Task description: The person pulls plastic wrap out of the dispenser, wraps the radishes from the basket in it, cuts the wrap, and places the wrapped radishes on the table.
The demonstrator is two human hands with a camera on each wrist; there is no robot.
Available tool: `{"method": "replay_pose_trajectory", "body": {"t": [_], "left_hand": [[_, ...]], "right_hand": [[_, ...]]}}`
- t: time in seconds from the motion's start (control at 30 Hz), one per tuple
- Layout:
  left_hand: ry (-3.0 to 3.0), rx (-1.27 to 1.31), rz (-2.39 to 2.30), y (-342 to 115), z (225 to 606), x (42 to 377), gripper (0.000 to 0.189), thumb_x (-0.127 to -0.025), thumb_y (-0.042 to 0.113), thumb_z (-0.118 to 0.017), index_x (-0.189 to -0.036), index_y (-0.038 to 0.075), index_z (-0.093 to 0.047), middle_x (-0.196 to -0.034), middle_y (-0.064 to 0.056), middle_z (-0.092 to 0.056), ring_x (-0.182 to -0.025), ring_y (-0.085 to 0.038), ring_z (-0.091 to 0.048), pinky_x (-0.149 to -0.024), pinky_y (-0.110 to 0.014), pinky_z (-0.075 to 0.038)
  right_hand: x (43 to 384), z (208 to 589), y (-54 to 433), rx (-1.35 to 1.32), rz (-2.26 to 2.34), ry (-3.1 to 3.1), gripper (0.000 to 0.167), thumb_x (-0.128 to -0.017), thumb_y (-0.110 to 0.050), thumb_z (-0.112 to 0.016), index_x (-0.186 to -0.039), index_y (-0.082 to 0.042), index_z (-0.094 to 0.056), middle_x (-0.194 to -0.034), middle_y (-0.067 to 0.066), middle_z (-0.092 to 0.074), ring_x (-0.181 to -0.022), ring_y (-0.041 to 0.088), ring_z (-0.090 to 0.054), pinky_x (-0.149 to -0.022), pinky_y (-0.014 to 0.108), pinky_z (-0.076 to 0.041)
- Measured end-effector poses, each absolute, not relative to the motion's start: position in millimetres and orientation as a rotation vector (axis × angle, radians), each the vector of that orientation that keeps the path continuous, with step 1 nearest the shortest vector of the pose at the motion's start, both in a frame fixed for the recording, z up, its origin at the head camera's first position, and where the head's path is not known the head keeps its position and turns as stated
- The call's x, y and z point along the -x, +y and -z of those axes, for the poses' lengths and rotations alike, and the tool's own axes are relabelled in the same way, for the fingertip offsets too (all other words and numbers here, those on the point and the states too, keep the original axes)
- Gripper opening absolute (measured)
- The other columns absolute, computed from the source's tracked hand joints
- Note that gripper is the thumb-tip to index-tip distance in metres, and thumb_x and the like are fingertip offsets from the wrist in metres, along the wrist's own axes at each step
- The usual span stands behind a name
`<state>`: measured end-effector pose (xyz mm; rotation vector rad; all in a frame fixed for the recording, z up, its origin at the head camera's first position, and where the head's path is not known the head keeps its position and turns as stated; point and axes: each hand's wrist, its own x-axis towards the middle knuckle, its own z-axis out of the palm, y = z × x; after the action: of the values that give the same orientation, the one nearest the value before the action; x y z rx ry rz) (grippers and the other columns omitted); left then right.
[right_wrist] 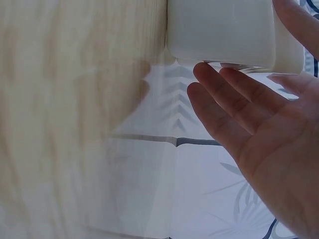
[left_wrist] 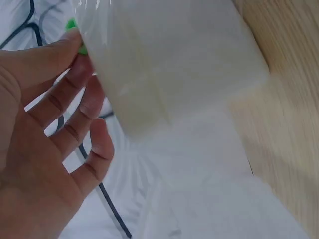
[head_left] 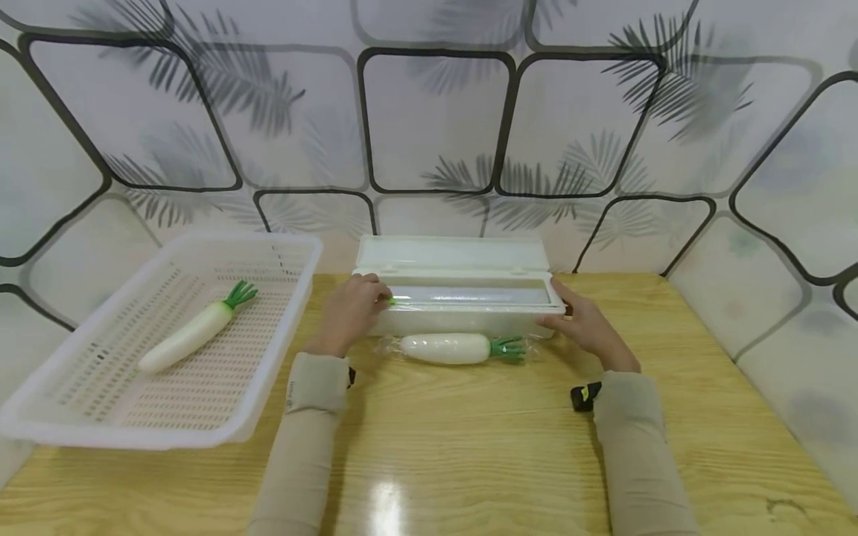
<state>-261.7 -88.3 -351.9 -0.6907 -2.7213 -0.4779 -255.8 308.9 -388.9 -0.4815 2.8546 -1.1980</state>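
A white cling film dispenser [head_left: 462, 321] stands lengthwise near the back of the table, its lid [head_left: 452, 254] raised and a roll of film [head_left: 469, 293] inside. At its left end my left hand [head_left: 351, 313] pinches a small green slide cutter [left_wrist: 71, 24] between thumb and forefinger; the other fingers are loosely bent. My right hand [head_left: 585, 321] grips the dispenser's right end, thumb in front and fingers along the end wall [right_wrist: 222, 32]. Directly in front of the dispenser lies a white radish with green stalks [head_left: 445, 348], wrapped in clear film.
On the left, a white plastic basket [head_left: 278, 357] with slotted sides holds another, unwrapped white radish [head_left: 191, 336]. The wood-grain table [head_left: 469, 447] extends in front of the dispenser. Behind it rises a patterned wall covering [head_left: 436, 123] with leaf prints.
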Motion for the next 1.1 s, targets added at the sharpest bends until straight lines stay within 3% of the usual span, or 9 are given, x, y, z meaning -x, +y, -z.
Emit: {"method": "replay_pose_trajectory", "body": {"t": [0.2, 0.47, 0.57, 0.83, 0.93, 1.1], "left_hand": [[-2.731, 0.569, 0.563, -112, 351, 258, 0.01, -0.089, 0.002, -0.075, -0.098, -0.002, -0.077, -0.095, -0.014, -0.068, -0.086, -0.032, -0.065, -0.074, -0.044, -0.055], [-2.653, 0.463, 0.785, -115, 363, 256, 0.022, -0.094, 0.016, -0.074, -0.098, -0.006, -0.075, -0.097, -0.021, -0.064, -0.079, -0.031, -0.058, -0.072, -0.046, -0.051], [-2.63, 0.455, 0.816, -113, 363, 256, 0.02, -0.094, 0.014, -0.073, -0.095, -0.006, -0.075, -0.096, -0.022, -0.063, -0.076, -0.031, -0.057, -0.069, -0.046, -0.051], [-2.596, 0.39, 0.857, -113, 369, 257, 0.01, -0.089, 0.003, -0.07, -0.093, -0.006, -0.072, -0.105, -0.026, -0.062, -0.072, -0.028, -0.054, -0.063, -0.04, -0.051], [-2.595, 0.373, 0.876, -113, 370, 257, 0.01, -0.088, 0.001, -0.068, -0.093, -0.006, -0.072, -0.106, -0.026, -0.062, -0.074, -0.029, -0.056, -0.064, -0.04, -0.051], [-2.608, 0.42, 0.81, -113, 370, 255, 0.01, -0.093, 0.002, -0.066, -0.097, -0.005, -0.073, -0.103, -0.024, -0.064, -0.086, -0.035, -0.06, -0.073, -0.044, -0.053]], "right_hand": [[256, 383, 309, 0.473, 1.206, 2.847, 0.083, -0.1, -0.019, -0.068, -0.159, 0.003, -0.013, -0.152, 0.036, -0.034, -0.126, 0.049, -0.05, -0.098, 0.055, -0.046], [258, 386, 308, 0.502, 1.229, 2.841, 0.082, -0.1, -0.019, -0.067, -0.16, 0.002, -0.014, -0.152, 0.035, -0.034, -0.125, 0.049, -0.051, -0.097, 0.057, -0.046], [258, 386, 307, 0.524, 1.239, 2.838, 0.082, -0.1, -0.018, -0.067, -0.16, 0.001, -0.015, -0.151, 0.035, -0.037, -0.124, 0.049, -0.052, -0.095, 0.054, -0.048], [256, 386, 307, 0.545, 1.26, 2.83, 0.081, -0.1, -0.016, -0.068, -0.16, 0.001, -0.016, -0.148, 0.034, -0.041, -0.119, 0.045, -0.055, -0.083, 0.025, -0.05], [255, 387, 307, 0.556, 1.246, 2.837, 0.082, -0.1, -0.016, -0.068, -0.159, 0.002, -0.015, -0.148, 0.035, -0.04, -0.119, 0.045, -0.055, -0.084, 0.03, -0.051], [253, 386, 306, 0.54, 1.2, 2.857, 0.081, -0.1, -0.017, -0.067, -0.159, 0.004, -0.015, -0.147, 0.037, -0.04, -0.118, 0.047, -0.056, -0.09, 0.05, -0.051]]}}
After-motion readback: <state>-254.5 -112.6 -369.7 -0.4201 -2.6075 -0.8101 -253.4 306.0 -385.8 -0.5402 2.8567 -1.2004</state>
